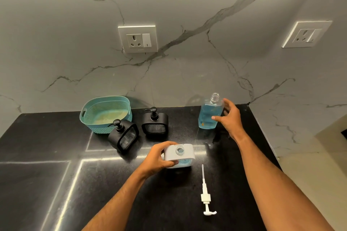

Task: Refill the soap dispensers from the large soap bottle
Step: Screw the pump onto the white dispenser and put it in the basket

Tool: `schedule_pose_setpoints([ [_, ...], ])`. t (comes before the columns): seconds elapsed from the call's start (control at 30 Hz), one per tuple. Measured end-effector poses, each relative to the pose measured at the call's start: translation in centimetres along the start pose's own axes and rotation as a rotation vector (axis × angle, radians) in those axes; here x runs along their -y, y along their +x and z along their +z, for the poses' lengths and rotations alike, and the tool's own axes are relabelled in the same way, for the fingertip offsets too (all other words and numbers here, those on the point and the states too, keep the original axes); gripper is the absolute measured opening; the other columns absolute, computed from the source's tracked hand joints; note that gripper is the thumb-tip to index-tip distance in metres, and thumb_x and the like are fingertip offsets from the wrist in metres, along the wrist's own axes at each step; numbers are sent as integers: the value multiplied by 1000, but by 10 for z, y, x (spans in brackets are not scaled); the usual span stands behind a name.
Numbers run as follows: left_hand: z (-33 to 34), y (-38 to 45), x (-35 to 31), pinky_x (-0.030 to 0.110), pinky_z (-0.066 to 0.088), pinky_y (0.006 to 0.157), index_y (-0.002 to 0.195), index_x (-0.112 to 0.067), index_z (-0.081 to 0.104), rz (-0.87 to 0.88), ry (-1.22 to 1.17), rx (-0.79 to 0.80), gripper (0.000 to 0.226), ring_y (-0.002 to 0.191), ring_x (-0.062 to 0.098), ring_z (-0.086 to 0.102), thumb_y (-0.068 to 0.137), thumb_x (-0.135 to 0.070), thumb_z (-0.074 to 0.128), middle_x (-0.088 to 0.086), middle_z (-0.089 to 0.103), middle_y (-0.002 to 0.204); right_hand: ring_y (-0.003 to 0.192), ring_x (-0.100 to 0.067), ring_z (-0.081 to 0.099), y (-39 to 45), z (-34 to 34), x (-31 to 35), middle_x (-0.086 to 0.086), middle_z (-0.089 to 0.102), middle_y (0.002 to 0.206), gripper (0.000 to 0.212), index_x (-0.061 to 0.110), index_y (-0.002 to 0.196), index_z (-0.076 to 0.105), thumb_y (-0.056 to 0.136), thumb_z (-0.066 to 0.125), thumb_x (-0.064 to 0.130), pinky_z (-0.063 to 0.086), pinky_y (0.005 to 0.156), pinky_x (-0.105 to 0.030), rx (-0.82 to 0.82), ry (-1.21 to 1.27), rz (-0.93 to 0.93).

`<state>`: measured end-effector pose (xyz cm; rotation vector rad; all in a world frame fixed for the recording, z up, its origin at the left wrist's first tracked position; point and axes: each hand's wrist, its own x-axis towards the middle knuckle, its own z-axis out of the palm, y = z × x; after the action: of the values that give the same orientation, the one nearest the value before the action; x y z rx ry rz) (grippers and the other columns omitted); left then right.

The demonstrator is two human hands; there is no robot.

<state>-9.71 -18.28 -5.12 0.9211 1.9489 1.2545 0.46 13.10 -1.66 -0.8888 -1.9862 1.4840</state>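
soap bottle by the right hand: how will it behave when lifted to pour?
The soap bottle looks well over half full of blue liquid, so probably heavy for its size. Its cap is off, so tilting could spill. Its clear, smooth walls may be slippery; the right hand is near it, fingers spread.

The left hand (158, 157) hides the white dispenser's (180, 153) left side; both forearms run off the bottom edge.

Head view looks down, close, over the black counter (47, 155) toward the wall (169, 5).
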Motion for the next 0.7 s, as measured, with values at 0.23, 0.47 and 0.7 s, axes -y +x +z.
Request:
schedule_pose_setpoints([
  [0.23,6,-16,0,23,56,91,124,-21,67,12,-8,-13,52,117,10,64,78,-9,88,-5,70,121,93,-9,60,-48,-5,7,-1,66,113,52,17,120,63,75,88,9,56,77,-22,-306,-169,-128],
  [0.47,11,-41,1,26,57,91,122,-19,69,47,-34,-41,51,112,13,66,77,-6,88,-3,72,117,67,-3,65,-137,11,-5,11,68,70,18,26,76,70,74,88,26,55,64,-23,1,-457,-36],
  [0.7,17,-60,5,27,57,92,124,-17,68,74,-4,-37,52,112,12,65,77,-7,89,-3,71,118,78,-21,62,-214,35,-20,6,60,79,44,24,77,57,62,79,59,47,61,-31,283,-942,208],
])
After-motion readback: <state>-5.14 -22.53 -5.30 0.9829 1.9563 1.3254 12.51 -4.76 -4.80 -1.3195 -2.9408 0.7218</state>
